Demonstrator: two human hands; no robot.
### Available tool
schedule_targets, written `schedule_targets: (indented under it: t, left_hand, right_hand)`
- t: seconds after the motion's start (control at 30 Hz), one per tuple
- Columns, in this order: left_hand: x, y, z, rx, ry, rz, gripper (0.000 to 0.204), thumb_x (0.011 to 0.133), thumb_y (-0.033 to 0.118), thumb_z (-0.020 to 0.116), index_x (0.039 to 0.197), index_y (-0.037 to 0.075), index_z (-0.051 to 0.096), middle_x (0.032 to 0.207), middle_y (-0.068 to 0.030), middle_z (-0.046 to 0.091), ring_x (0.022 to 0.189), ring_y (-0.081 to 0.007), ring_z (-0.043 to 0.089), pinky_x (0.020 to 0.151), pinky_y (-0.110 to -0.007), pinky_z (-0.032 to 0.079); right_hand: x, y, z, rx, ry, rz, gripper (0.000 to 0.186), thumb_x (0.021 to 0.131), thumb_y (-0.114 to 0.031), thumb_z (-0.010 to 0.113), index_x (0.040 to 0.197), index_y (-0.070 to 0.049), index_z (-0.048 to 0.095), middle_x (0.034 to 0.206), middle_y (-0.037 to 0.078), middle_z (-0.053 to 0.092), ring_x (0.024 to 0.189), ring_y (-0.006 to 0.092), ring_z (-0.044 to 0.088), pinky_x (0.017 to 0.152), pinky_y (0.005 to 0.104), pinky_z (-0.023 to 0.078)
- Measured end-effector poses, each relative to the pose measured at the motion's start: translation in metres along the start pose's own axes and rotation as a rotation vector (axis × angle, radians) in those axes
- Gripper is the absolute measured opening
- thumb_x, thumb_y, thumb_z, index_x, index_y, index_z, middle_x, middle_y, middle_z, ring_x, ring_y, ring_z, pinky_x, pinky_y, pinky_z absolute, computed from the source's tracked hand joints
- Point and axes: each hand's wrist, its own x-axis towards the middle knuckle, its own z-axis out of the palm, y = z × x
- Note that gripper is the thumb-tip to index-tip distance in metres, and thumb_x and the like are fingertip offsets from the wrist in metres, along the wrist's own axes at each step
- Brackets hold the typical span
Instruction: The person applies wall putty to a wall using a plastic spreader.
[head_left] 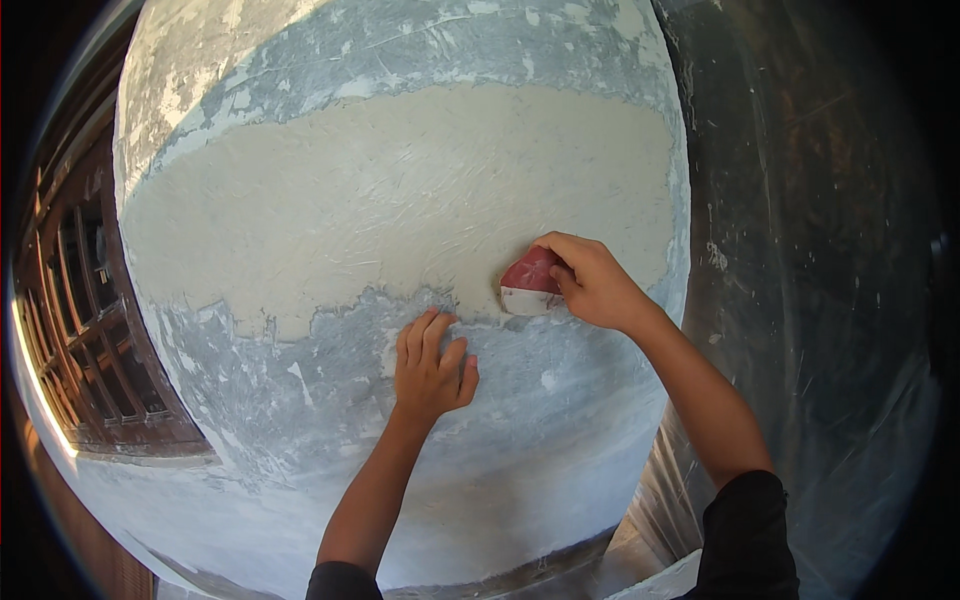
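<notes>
My right hand [597, 284] grips a putty scraper [530, 278] with a red upper part and a whitish lower part. The scraper is against the wall, at the lower border of a smooth cream-white coated band [400, 180]. To its left, my left hand [432, 368] holds nothing. Its fingers are apart and slightly bent, with the fingertips at or very near the rough blue-grey wall [340, 390], just under the ragged edge of the band. I cannot tell whether those fingertips press on the surface.
A dark wooden window frame with bars [95, 320] is set at the wall's left. On the right hangs a dark, translucent plastic sheet [800, 250], spotted with white. Above the coated band, the wall is patchy and partly sunlit. A ledge [540, 570] runs along the bottom.
</notes>
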Motion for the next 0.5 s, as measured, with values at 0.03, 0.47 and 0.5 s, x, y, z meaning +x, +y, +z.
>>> schedule_targets:
  t: [0.03, 0.47, 0.5]
  left_hand:
    - [0.000, 0.000, 0.000, 0.006, -0.001, -0.012, 0.027, 0.079, 0.018, 0.061, 0.102, 0.010, 0.050, 0.120, -0.0163, 0.056, 0.119, -0.0369, 0.049, 0.098, -0.051, 0.036]
    - [-0.001, -0.001, -0.001, 0.011, 0.018, -0.007, 0.025, 0.080, 0.018, 0.060, 0.101, 0.010, 0.050, 0.119, -0.0159, 0.055, 0.117, -0.0362, 0.049, 0.097, -0.050, 0.038]
    - [-0.001, -0.001, 0.000, 0.007, 0.024, -0.007, 0.025, 0.080, 0.018, 0.059, 0.101, 0.010, 0.050, 0.119, -0.0158, 0.055, 0.117, -0.0360, 0.050, 0.097, -0.050, 0.038]
  right_hand:
    - [0.003, 0.001, 0.002, 0.006, 0.007, -0.005, 0.031, 0.082, 0.013, 0.050, 0.109, 0.000, 0.058, 0.093, 0.017, 0.064, 0.081, 0.0287, 0.063, 0.074, 0.0360, 0.049]
    - [0.011, 0.007, 0.007, 0.019, 0.070, 0.050, 0.031, 0.084, 0.010, 0.053, 0.113, 0.001, 0.058, 0.095, 0.017, 0.067, 0.088, 0.0242, 0.066, 0.080, 0.0328, 0.050]
    - [0.012, 0.009, 0.009, 0.015, 0.072, 0.052, 0.031, 0.084, 0.010, 0.053, 0.113, 0.001, 0.058, 0.095, 0.017, 0.067, 0.088, 0.0242, 0.066, 0.080, 0.0328, 0.050]
